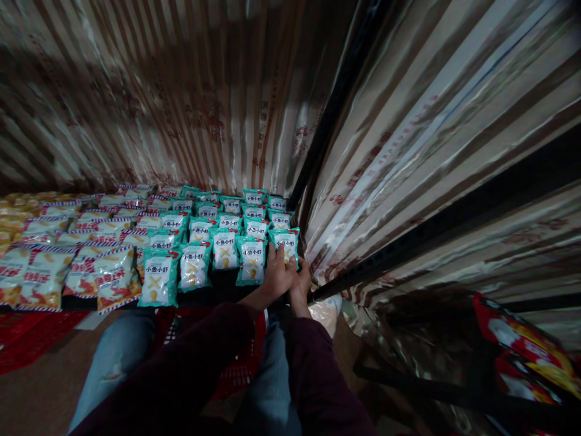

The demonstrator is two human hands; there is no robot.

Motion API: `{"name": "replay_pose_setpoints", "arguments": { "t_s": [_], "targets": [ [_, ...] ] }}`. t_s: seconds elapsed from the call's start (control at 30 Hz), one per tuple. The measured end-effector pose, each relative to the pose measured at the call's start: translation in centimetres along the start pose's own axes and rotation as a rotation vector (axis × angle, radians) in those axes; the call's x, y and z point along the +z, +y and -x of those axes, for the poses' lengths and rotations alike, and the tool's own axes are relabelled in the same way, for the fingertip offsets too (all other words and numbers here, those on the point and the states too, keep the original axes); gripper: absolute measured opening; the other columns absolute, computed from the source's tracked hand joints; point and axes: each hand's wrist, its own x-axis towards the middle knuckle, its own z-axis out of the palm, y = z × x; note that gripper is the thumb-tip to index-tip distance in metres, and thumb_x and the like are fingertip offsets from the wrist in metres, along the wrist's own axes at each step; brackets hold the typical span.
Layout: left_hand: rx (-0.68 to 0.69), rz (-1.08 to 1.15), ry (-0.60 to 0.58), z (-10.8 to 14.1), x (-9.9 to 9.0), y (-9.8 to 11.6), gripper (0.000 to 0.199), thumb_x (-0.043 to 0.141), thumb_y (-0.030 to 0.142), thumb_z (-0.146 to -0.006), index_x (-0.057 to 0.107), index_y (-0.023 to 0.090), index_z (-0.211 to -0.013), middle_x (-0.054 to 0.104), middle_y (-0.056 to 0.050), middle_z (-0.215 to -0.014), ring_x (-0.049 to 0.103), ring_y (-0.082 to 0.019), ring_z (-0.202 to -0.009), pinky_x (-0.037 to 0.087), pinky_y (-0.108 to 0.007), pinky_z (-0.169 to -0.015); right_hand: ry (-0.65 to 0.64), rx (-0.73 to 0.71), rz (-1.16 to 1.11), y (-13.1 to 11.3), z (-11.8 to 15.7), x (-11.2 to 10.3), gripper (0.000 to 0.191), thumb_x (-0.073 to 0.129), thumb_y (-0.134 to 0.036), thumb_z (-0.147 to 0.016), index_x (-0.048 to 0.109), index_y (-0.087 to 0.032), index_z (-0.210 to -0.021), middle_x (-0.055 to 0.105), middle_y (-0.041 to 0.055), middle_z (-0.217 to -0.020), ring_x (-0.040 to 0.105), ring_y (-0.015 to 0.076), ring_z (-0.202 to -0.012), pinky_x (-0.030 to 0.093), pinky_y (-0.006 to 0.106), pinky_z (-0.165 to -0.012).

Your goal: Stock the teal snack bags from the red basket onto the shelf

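Note:
A green-and-white snack bag (287, 240) stands upright at the right end of the shelf's front rows. My left hand (278, 274) is closed on its lower left front, with fingertips on the printed face. From the right, my right hand (300, 283) closes round the lower right edge of the same bag; part of its grip is hidden. Just left of my hands stands another green snack bag (252, 259). Several more green bags (226, 247) form rows to the left and behind.
White bags with striped edges (113, 278) fill the shelf farther left. Wrapped, corrugated-looking sheets (218, 91) line the back and right. A black post (327, 115) rises at the corner. Below the shelf is a red basket (236, 369); red packets (521, 339) lie lower right.

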Motion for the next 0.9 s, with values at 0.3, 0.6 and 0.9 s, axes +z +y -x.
{"name": "replay_pose_setpoints", "arguments": {
  "t_s": [0.3,0.6,0.9],
  "targets": [
    [0.099,-0.103,0.013,-1.3,0.9,-1.6,0.053,0.041,0.025,-0.089,0.042,0.005,-0.139,0.027,-0.019,-0.155,0.019,-0.031,-0.145,0.023,-0.047,-0.119,-0.012,-0.086,0.154,-1.1,-0.2,0.4,0.057,0.040,-0.041,-0.080,0.052,-0.010,-0.127,0.060,0.0193,-0.123,0.054,0.0286,-0.113,0.038,0.042,-0.100],
    [0.038,-0.169,0.012,-2.2,1.5,-1.9,0.056,0.034,0.028,-0.092,0.040,-0.005,-0.137,0.029,-0.026,-0.151,0.021,-0.033,-0.145,0.019,-0.042,-0.121,-0.124,-0.213,0.061,-0.1,-1.9,1.2,0.059,0.039,-0.042,-0.084,0.048,-0.015,-0.136,0.055,0.0126,-0.136,0.050,0.0234,-0.123,0.034,0.041,-0.108],
    [0.037,-0.179,0.030,-1.3,2.3,-1.9,0.054,0.034,0.020,-0.090,0.036,0.005,-0.141,0.029,-0.021,-0.153,0.013,-0.030,-0.146,0.019,-0.048,-0.120,-0.128,-0.198,0.089,0.6,-1.9,1.2,0.061,0.043,-0.046,-0.084,0.047,-0.016,-0.137,0.055,0.0131,-0.136,0.052,0.0237,-0.121,0.037,0.041,-0.107]
  ]
}}
